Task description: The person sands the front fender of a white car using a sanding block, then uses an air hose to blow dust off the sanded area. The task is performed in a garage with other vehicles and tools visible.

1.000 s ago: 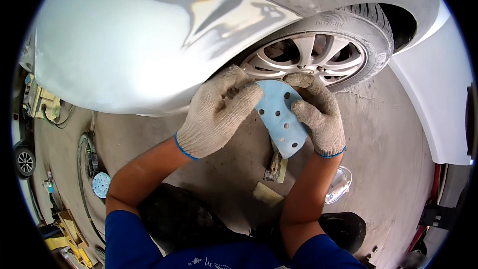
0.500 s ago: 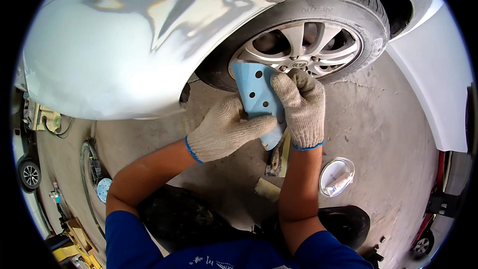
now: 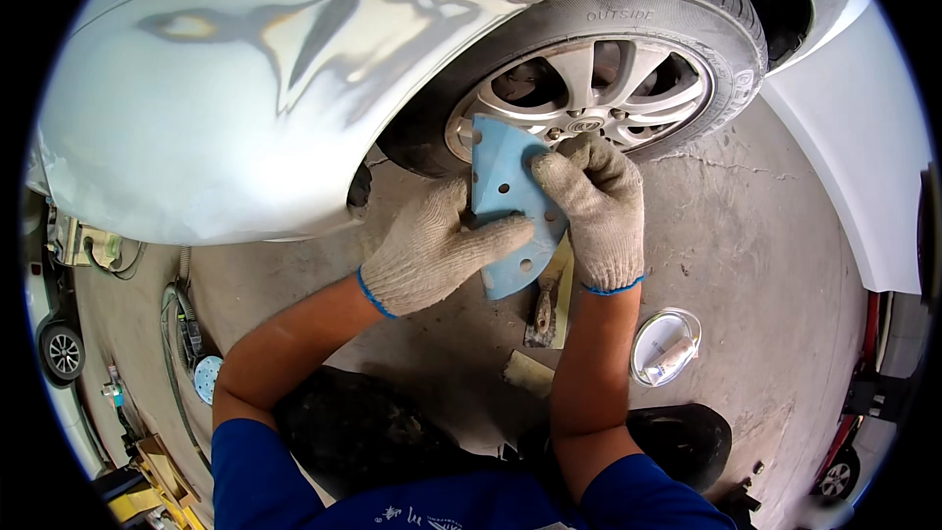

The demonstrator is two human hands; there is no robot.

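Observation:
A light blue sanding disc (image 3: pixel 506 162) with punched holes, creased and partly folded, is held up between my two gloved hands in front of the car wheel (image 3: pixel 579 88). My left hand (image 3: pixel 422 253) is closed on its left side, the thumb lying across the face and the other fingers mostly hidden. At the upper right edge, my right hand (image 3: pixel 602 206) pinches it between thumb and curled fingers. Both knit gloves are greyish white with blue cuffs. The car's pale bumper (image 3: pixel 186 157), with grey sanded patches above, stands to the left of the disc.
On the floor below my hands lie a scraper (image 3: pixel 545 314) and a yellowish pad (image 3: pixel 529 373). A round white lid (image 3: pixel 667 346) bearing a tube sits to the right. At left are a sander with a blue disc (image 3: pixel 206 379) and its hose (image 3: pixel 167 353). A white panel (image 3: pixel 844 157) stands at right.
The sanding disc has turned in my hands, and its lower part now shows broader, with a hole visible below my left thumb. Both hands keep hold; the view has shifted slightly.

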